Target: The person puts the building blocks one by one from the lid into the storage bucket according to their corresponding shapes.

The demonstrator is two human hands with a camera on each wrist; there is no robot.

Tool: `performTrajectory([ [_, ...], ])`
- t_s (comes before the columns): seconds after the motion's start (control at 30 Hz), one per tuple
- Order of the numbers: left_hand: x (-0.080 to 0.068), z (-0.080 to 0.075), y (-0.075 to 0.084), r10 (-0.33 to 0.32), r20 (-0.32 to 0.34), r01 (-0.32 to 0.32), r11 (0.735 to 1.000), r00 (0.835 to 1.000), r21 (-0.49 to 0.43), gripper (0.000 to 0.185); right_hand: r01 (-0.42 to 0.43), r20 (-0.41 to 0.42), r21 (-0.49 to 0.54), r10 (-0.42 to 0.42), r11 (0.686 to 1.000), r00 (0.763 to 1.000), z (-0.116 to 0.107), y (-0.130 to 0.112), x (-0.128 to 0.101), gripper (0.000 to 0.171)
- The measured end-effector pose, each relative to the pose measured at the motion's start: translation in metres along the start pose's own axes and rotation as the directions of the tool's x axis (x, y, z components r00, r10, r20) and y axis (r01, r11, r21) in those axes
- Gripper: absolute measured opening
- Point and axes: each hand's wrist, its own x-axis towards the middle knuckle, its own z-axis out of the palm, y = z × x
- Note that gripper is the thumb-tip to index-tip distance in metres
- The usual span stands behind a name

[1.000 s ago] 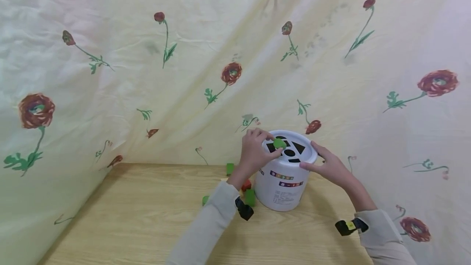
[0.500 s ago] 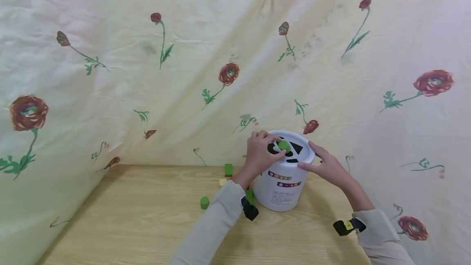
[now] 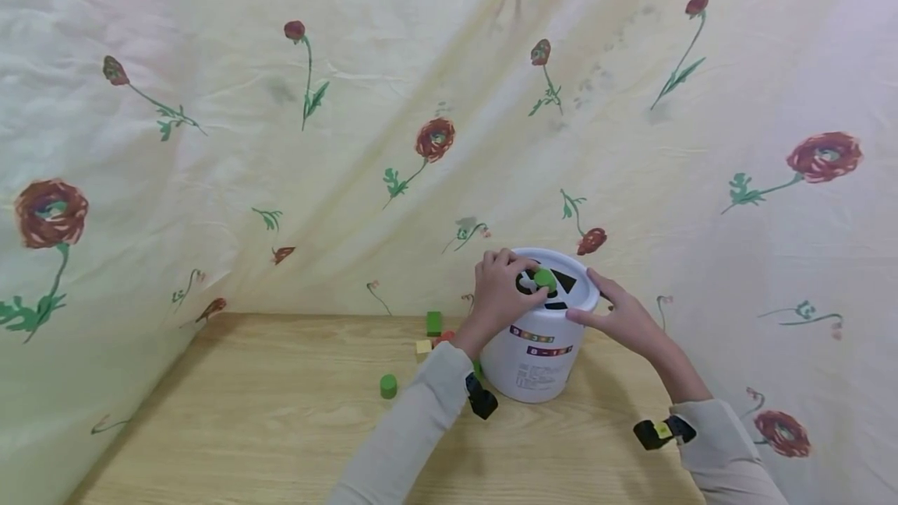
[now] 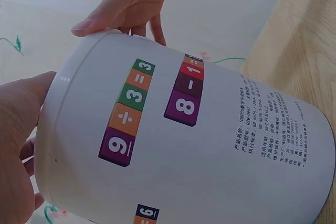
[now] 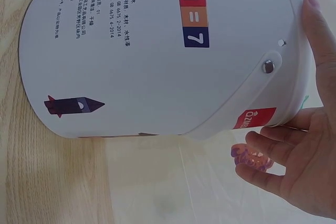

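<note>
Green block (image 3: 543, 279) in left hand (image 3: 501, 291) is within the bucket rim (image 3: 558, 255).

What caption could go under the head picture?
Left fingers pinch a green block over the white bucket; right fingers hold its rim.

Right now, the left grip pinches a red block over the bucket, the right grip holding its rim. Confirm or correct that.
The left grip pinches a green block, not red, over the bucket, as the head view shows; the right grip holds its rim.
</note>
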Motion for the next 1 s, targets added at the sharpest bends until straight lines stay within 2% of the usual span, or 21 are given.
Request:
performTrajectory([
  [0.6, 0.001, 0.003, -0.001, 0.001, 0.002, -0.001, 1.000, 1.000, 0.017, 0.035, 0.010, 0.002, 0.012, -0.010, 1.000, 1.000, 0.001, -0.002, 0.001, 0.104],
  [0.83, 0.000, 0.004, -0.004, -0.002, -0.010, 0.002, 1.000, 1.000, -0.008, 0.035, 0.014, 0.000, 0.012, -0.014, 1.000, 1.000, 0.001, 0.000, 0.002, 0.104],
  [1.0, -0.004, 0.001, -0.012, 0.017, -0.046, -0.019, 0.998, 0.999, -0.064, 0.035, 0.008, 0.000, 0.016, -0.008, 1.000, 1.000, 0.000, 0.003, 0.002, 0.104],
])
